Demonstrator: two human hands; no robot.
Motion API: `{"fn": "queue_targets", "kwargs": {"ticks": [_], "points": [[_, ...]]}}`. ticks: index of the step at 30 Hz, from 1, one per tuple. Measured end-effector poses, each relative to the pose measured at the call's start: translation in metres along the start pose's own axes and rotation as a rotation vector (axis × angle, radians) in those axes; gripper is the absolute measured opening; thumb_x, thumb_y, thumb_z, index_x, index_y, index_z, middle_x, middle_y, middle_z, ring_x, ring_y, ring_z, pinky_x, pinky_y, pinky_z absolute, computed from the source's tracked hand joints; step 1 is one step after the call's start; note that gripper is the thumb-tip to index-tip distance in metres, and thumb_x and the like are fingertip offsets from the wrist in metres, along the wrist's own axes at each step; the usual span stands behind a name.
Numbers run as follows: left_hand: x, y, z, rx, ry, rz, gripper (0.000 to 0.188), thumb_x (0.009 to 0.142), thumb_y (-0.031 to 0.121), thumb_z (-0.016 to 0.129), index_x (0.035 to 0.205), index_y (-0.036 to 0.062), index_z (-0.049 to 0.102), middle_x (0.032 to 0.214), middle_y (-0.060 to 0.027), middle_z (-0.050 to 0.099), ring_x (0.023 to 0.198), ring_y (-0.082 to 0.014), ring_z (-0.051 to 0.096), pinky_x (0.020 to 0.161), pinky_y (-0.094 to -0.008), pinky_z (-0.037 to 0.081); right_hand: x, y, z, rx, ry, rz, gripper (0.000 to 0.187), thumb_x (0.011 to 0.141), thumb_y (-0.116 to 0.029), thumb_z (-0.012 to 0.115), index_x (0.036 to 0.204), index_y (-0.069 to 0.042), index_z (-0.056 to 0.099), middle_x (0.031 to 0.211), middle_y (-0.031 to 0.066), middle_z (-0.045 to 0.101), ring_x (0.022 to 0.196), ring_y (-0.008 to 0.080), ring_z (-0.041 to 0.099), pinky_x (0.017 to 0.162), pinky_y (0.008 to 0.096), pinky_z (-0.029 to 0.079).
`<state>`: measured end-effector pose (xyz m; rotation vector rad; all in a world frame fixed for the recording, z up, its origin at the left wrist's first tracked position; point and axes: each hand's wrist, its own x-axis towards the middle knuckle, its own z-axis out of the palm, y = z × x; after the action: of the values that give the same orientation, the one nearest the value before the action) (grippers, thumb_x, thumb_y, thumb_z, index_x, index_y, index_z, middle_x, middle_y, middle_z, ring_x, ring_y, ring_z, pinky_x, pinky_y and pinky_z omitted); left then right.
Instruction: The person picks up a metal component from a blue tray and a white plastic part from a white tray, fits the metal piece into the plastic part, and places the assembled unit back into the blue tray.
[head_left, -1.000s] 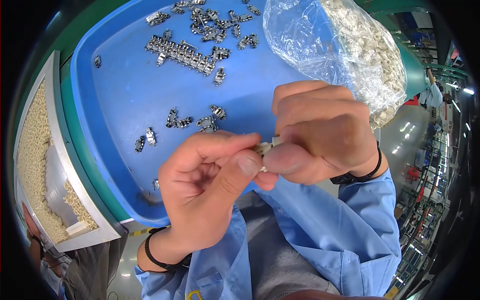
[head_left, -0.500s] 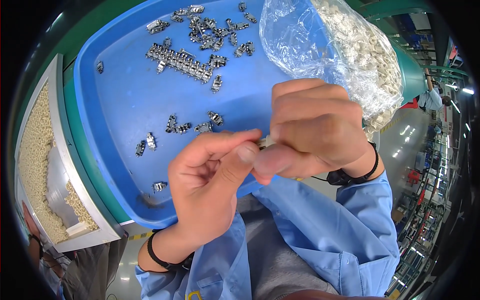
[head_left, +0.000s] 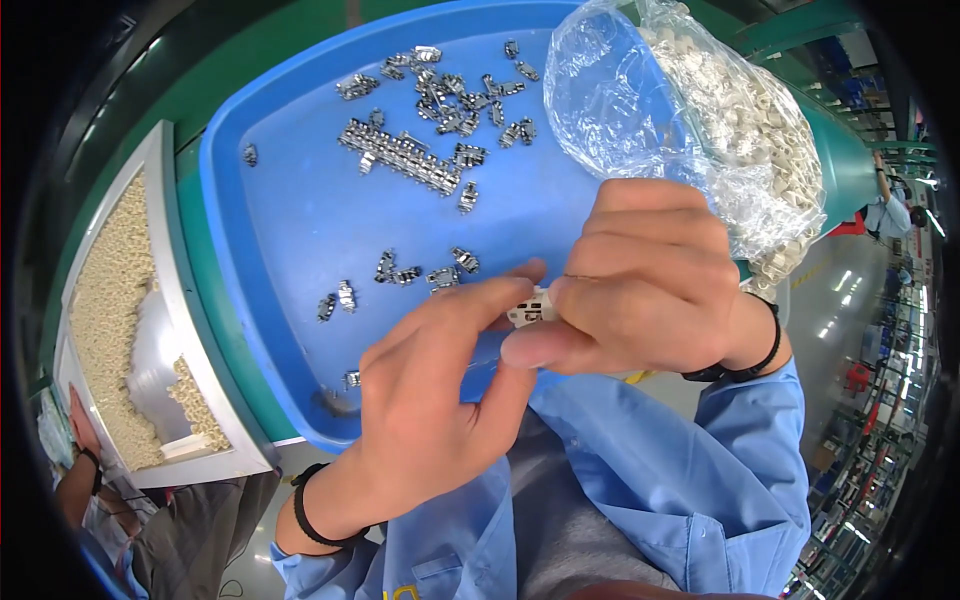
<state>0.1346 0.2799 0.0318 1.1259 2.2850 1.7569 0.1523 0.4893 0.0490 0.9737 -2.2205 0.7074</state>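
Observation:
Between my two hands is a small white plastic housing with dark slots and metal bits in its face. The thumb and index finger of my left hand close on its left side. My right hand pinches the other end, its remaining fingers curled, so much of the part is covered. Both hands hover over the near side of a blue tray. Small metal clip pieces lie in the tray just beyond my left hand. Farther back are a row of joined metal pieces and a loose cluster.
A clear plastic bag full of white plastic parts rests at the tray's right side. To the left stands a metal-rimmed bin of small cream-coloured parts. Another person's hand touches that bin's outer edge.
My left fingers have shifted and spread around the white housing, and its slotted face now shows. The whole view has moved, so the tray and bin appear farther right.

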Motion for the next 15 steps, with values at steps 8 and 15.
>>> {"fn": "queue_targets", "kwargs": {"ticks": [8, 15], "points": [[0.016, 0.006, 0.000, 0.177, 0.017, 0.071, 0.028, 0.071, -0.004, 0.074, 0.098, -0.0023, 0.066, 0.087, -0.0122, 0.068, 0.073, -0.0274, 0.066, 0.063, -0.0355, 0.054, 0.006, -0.005, -0.001, -0.156, 0.001, -0.025, 0.040, 0.081, -0.034, 0.087, 0.081, -0.001, 0.064, 0.058, 0.0015, 0.052, 0.043, 0.0147, 0.040, 0.044, 0.0273, 0.028], [0.040, -0.008, -0.023, 0.164, 0.068, 0.119, 0.020, 0.085, 0.000, 0.074, 0.103, -0.0012, 0.067, 0.088, -0.0035, 0.063, 0.076, -0.0110, 0.055, 0.068, -0.0229, 0.044, 0.015, 0.008, -0.020, 0.009, 0.014, 0.319, 0.031, 0.087, -0.026, 0.079, 0.099, 0.001, 0.069, 0.067, 0.0038, 0.058, 0.048, 0.0186, 0.047, 0.045, 0.0303, 0.032]]}}
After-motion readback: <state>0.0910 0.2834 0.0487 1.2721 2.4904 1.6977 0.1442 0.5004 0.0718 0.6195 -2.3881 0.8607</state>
